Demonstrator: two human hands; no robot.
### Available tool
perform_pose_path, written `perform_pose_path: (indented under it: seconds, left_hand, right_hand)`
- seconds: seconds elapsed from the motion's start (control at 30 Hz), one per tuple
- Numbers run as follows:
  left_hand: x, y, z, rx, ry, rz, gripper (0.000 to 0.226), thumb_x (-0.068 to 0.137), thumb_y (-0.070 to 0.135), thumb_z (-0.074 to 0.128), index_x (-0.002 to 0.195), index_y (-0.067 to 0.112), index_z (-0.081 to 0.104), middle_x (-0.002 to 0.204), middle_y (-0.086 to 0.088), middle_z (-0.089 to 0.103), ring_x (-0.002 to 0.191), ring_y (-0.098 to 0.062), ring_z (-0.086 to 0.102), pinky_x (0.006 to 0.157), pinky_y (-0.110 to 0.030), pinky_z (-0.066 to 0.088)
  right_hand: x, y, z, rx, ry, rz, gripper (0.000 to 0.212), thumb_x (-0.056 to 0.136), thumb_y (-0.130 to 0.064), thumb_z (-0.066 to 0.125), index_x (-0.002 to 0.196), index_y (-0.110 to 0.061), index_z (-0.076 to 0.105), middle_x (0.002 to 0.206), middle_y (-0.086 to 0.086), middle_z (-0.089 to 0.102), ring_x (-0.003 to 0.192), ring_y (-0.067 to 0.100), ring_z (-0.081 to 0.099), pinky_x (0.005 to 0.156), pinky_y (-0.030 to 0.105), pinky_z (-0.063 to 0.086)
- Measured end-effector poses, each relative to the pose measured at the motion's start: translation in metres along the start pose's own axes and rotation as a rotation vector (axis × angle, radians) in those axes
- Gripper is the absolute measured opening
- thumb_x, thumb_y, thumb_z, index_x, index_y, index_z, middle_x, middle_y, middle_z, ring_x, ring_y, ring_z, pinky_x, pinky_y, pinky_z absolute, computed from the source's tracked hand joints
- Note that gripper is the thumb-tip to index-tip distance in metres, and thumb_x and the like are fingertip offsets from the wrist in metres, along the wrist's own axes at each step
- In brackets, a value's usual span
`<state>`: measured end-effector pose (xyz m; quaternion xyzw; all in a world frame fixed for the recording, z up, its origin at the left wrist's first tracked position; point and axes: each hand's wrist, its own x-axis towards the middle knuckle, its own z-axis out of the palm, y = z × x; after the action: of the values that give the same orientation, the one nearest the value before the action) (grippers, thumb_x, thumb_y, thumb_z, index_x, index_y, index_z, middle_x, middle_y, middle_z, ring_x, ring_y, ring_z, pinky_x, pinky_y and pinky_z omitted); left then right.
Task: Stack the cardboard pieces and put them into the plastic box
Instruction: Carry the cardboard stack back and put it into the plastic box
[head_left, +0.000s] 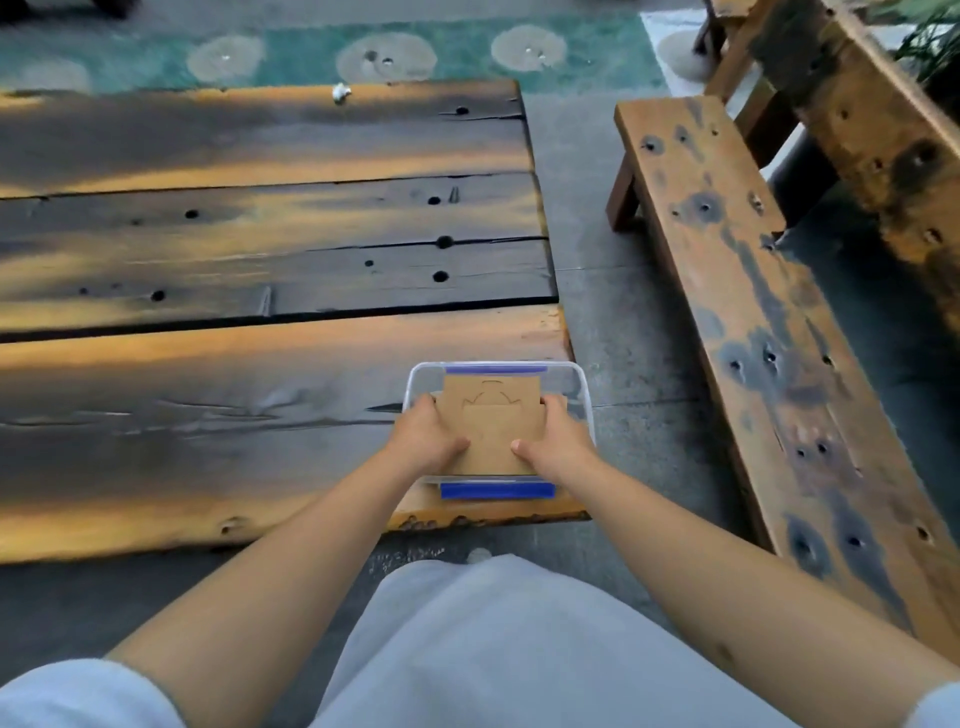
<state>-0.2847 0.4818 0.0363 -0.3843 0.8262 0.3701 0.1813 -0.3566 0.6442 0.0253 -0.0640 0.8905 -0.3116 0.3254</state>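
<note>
Both hands, left (423, 436) and right (558, 441), grip flat brown cardboard (491, 426) over the clear, blue-clipped box (584, 395) at the rough plank table's (260, 364) near right corner.

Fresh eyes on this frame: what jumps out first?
Both hands, left hand and right hand, grip a cardboard stack over the clear plastic box with blue clips, at the near right corner of the scorched plank table. A weathered wooden bench runs along the right.

Brown cardboard pieces (491, 423); clear plastic box (584, 395), blue clips (497, 490).
</note>
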Motion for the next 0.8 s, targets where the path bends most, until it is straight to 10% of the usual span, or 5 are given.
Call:
perform_pose_path:
  seconds: [0.3,0.67,0.8]
  left_hand:
    - [0.022,-0.009,0.009,0.224,-0.112,0.109,0.055,0.086,0.021,0.058,0.134,0.007,0.034,0.110,-0.012,0.058,0.087,-0.023,0.053,0.070,-0.033,0.046]
    - [0.039,-0.010,0.023,0.075,-0.133,0.001,0.071,0.079,0.011,0.065,0.139,0.016,0.027,0.143,-0.014,0.030,0.119,-0.030,0.045,0.098,-0.038,0.043]
    - [0.048,-0.017,0.014,-0.137,-0.245,-0.058,0.094,0.077,0.010,0.070,0.144,0.030,0.008,0.113,0.000,0.048,0.087,-0.013,0.052,0.060,-0.027,0.048]
  right_hand:
    - [0.021,0.006,0.014,-0.152,-0.018,0.131,0.070,0.080,-0.031,0.073,0.137,-0.023,0.032,0.128,0.010,0.056,0.113,0.031,0.055,0.088,0.041,0.050]
    - [0.042,0.016,0.020,-0.215,-0.029,0.171,0.067,0.075,-0.034,0.077,0.128,-0.027,0.035,0.150,0.009,0.021,0.132,0.032,0.036,0.107,0.047,0.039]
    - [0.052,0.018,0.017,-0.134,-0.122,0.180,0.080,0.065,-0.040,0.083,0.127,-0.032,0.034,0.141,0.005,0.032,0.127,0.028,0.039,0.106,0.047,0.041]
